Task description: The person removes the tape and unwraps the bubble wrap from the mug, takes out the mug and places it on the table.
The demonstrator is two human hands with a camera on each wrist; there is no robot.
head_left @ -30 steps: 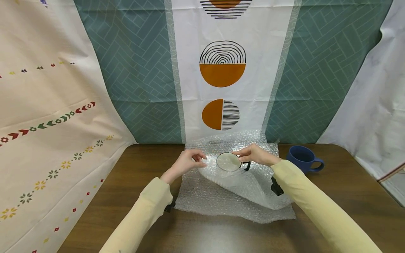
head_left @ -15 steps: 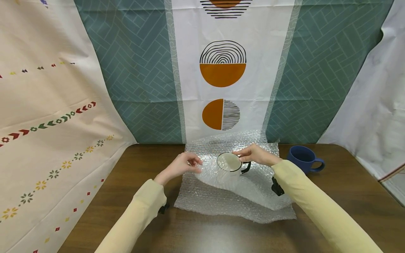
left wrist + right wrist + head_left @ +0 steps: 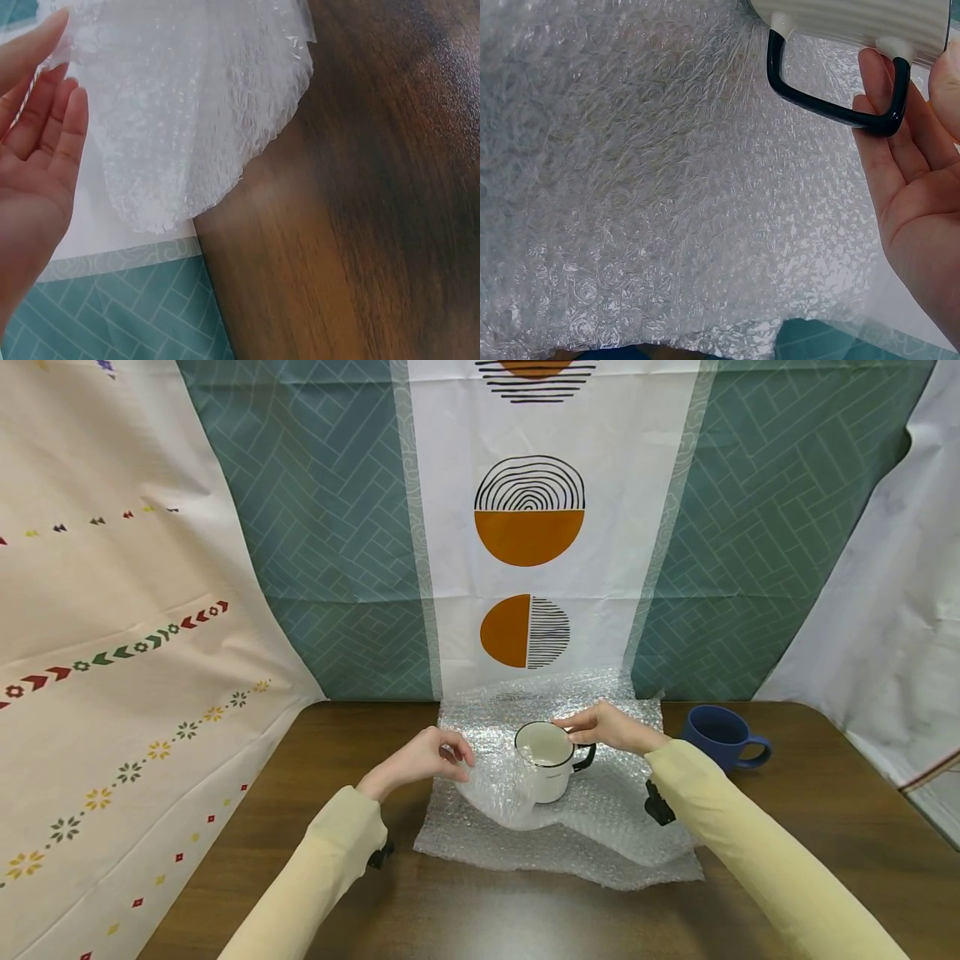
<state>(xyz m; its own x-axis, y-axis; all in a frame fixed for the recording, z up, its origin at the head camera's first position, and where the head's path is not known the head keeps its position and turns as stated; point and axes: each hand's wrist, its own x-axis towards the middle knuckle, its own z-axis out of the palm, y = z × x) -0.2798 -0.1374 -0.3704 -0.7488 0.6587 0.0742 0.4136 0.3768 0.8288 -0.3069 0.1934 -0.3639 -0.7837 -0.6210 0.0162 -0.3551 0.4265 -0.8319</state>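
A white mug (image 3: 551,781) with a dark rim and a black handle (image 3: 832,112) stands upright on a sheet of bubble wrap (image 3: 510,852). My right hand (image 3: 611,727) holds the mug by its rim, on the handle side; in the right wrist view the thumb and fingers are about the rim end. To the left of the mug, my left hand (image 3: 423,756) pinches a raised edge of the wrap between thumb and fingers (image 3: 71,127). That lifted flap (image 3: 172,97) hangs from the left hand and partly covers the mug's left side.
A blue mug (image 3: 716,737) stands on the wooden table (image 3: 330,727) at the right, behind the right forearm. The far part of the wrap reaches up against a patterned cloth (image 3: 525,535) at the back. Another patterned cloth (image 3: 150,610) hangs on the left.
My left hand has moved left and a little down, drawing the wrap flap off the mug. More of the mug's side and handle shows. The right hand has stayed on the rim.
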